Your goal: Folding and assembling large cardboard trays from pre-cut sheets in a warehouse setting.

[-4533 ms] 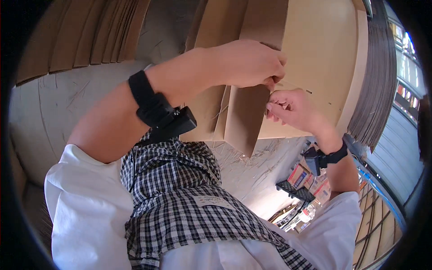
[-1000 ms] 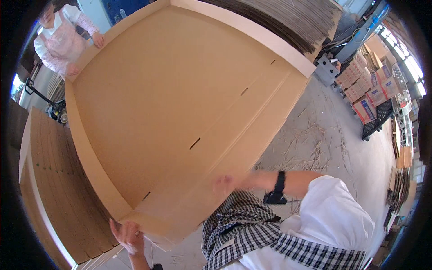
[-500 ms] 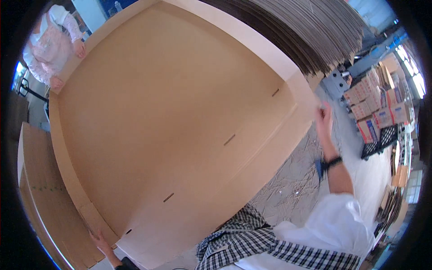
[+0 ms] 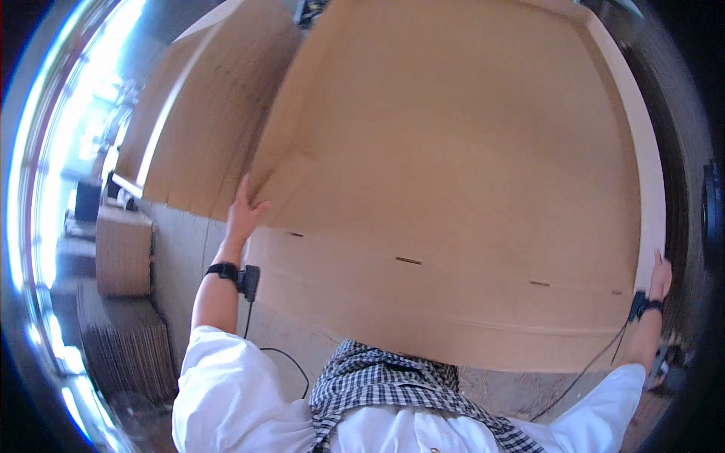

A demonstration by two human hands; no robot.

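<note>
A large brown cardboard tray (image 4: 453, 174) spreads in front of me, with raised walls at its far and right sides. Its near flap (image 4: 430, 317) lies flat, a row of short slots along its fold. At the left, the side wall is creased and leans inward near the corner. My left hand (image 4: 245, 217) is at that left edge, thumb spread from the stretched fingers. Against the outside of the right wall (image 4: 651, 196) lies my right hand (image 4: 661, 278), fingers extended. Both wrists carry black straps with small devices and cables.
Another large cardboard piece (image 4: 219, 106) stands beside the tray at the left. Farther left are a carton (image 4: 123, 253) and a stack of flat cardboard (image 4: 132, 347). A dark stacked mass, blurred, borders the tray's right side. Cables hang near both my arms.
My right hand has come from the air beside the tray's corner onto its right wall. My left hand now sits with thumb spread at the left edge. The view has turned; the co-worker is out of sight.
</note>
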